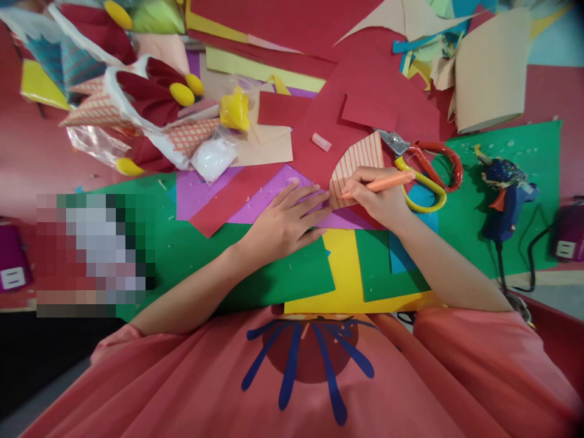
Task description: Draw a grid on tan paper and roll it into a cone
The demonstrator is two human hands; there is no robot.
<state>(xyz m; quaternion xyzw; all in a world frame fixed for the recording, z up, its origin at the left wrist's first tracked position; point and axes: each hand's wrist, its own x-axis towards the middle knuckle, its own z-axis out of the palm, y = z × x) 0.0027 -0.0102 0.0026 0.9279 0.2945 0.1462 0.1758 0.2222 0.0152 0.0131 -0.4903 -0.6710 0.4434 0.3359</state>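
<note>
My right hand [385, 201] is closed around an orange marker [392, 180], its tip low on a cream, rounded wedge of paper [360, 158] drawn with orange stripes. Flat on purple paper [274, 191] lies my left hand [289, 216], fingers spread, with the fingertips at the wedge's left edge. A small pale pink piece, perhaps a marker cap [321, 142], rests on red paper above the wedge. Just beyond my right hand are scissors [396, 143] with one red and one yellow handle, their blades partly hidden under red paper.
A blue glue gun [504, 210] with a cord lies at right on green sheet [547, 164]. Decorated paper cones [132, 103] with red folds and yellow ovals stand at upper left. Bags of yellow [235, 109] and white material [214, 157], a beige paper roll [490, 73] and scraps lie around.
</note>
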